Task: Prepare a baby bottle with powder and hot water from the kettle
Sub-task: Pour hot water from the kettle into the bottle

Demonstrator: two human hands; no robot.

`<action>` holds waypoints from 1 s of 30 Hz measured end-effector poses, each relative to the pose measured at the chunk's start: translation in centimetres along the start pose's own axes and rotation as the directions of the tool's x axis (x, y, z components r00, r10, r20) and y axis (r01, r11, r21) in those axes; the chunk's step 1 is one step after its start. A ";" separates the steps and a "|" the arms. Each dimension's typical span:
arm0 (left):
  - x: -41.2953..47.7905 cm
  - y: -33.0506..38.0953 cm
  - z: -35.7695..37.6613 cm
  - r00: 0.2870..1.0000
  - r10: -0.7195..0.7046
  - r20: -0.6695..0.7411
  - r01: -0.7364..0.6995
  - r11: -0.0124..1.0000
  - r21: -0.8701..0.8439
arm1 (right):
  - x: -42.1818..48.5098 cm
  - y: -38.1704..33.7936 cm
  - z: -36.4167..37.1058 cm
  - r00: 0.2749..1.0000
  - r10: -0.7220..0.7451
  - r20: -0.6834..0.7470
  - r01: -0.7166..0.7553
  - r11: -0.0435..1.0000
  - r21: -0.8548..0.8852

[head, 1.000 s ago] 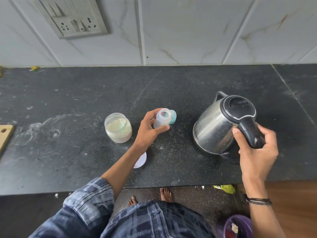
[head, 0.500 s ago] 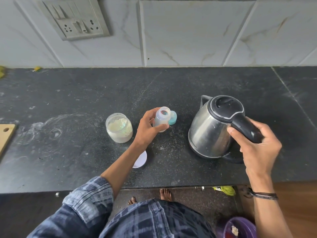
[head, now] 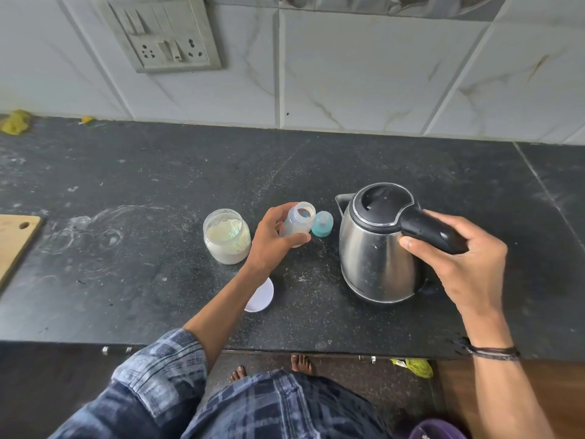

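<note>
**Clerk:** Surfaces and materials first?

**Inspector:** Noted a dark speckled stone counter [head: 158, 191], matt, smeared with pale dusty rings towards the left. Behind it, glossy marble-veined wall tiles [head: 364, 74] and a grey switch plate [head: 164, 36]. At the left edge, a pale wooden board [head: 15, 239] with a round hole, cut off by the frame.

**Clerk:** Containers and contents?

**Inspector:** Recorded a squat clear jar [head: 226, 236], lidless, part filled with off-white powder that clings to the wall. Just right of it, the baby bottle [head: 299, 221]: small, round, translucent, mouth uncapped. Held by the left hand [head: 272, 242], thumb in front and fingers curled round the body. Just beyond the bottle on its right, a teal domed cap [head: 322, 224]. Near the counter's front edge, a flat white round lid [head: 261, 296], part covered by the left forearm. Further right, a brushed steel kettle [head: 373, 258], upright, black top closed, spout pointing away and left. Gripped by the right hand [head: 459, 264]: the black moulded handle [head: 430, 232], fingers closed round it.

**Clerk:** Anything obscured?

**Inspector:** Bottle's lower part hidden behind the palm. Through its mouth, only a reddish and teal blur, not identified. Possibly raised clear of the black base beneath it, that kettle; not determinable from this angle. At the bottom right, a purple tub [head: 437, 429], mostly out of frame.
</note>
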State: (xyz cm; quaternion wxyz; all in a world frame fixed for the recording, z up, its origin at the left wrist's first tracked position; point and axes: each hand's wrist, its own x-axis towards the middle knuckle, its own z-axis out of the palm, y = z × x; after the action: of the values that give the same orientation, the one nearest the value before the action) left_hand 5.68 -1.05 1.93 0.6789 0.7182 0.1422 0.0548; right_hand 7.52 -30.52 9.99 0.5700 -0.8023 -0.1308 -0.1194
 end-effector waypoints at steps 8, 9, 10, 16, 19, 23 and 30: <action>-0.3 -0.4 -0.4 1.000 -0.016 0.008 0.016 1.000 0.008 | 2.1 -2.6 -0.4 0.979 -0.053 0.196 0.073 0.993 -0.098; -0.4 -0.5 -0.4 1.000 -0.019 0.010 0.019 1.000 0.007 | 2.5 -3.1 -0.5 0.972 -0.057 0.228 0.085 0.990 -0.115; -0.5 -0.5 -0.4 1.000 -0.023 0.011 0.023 1.000 0.007 | 2.7 -3.5 -0.6 0.964 -0.058 0.261 0.096 0.986 -0.133; -1.3 -0.7 0.0 0.999 -0.033 -0.005 0.033 0.999 0.008 | 4.2 -5.5 0.0 0.904 -0.043 0.426 0.144 0.967 -0.209; -1.7 -1.1 0.1 0.999 -0.027 -0.021 0.027 1.000 0.014 | 5.0 -6.5 0.4 0.886 -0.021 0.463 0.155 0.955 -0.253; -1.9 -1.7 0.2 0.998 -0.032 -0.052 0.034 0.999 0.027 | 6.1 -7.8 0.7 0.877 0.015 0.481 0.157 0.936 -0.316; -2.0 -2.8 0.9 0.997 -0.049 -0.060 0.052 0.998 0.047 | 7.8 -9.9 1.8 0.841 0.082 0.536 0.173 0.896 -0.409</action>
State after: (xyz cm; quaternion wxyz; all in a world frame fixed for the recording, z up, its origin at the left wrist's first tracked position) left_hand 3.69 -2.35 -0.69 0.6580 0.7288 0.1813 0.0554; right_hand 11.52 -25.06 20.83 0.3096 -0.9075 -0.2748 0.0708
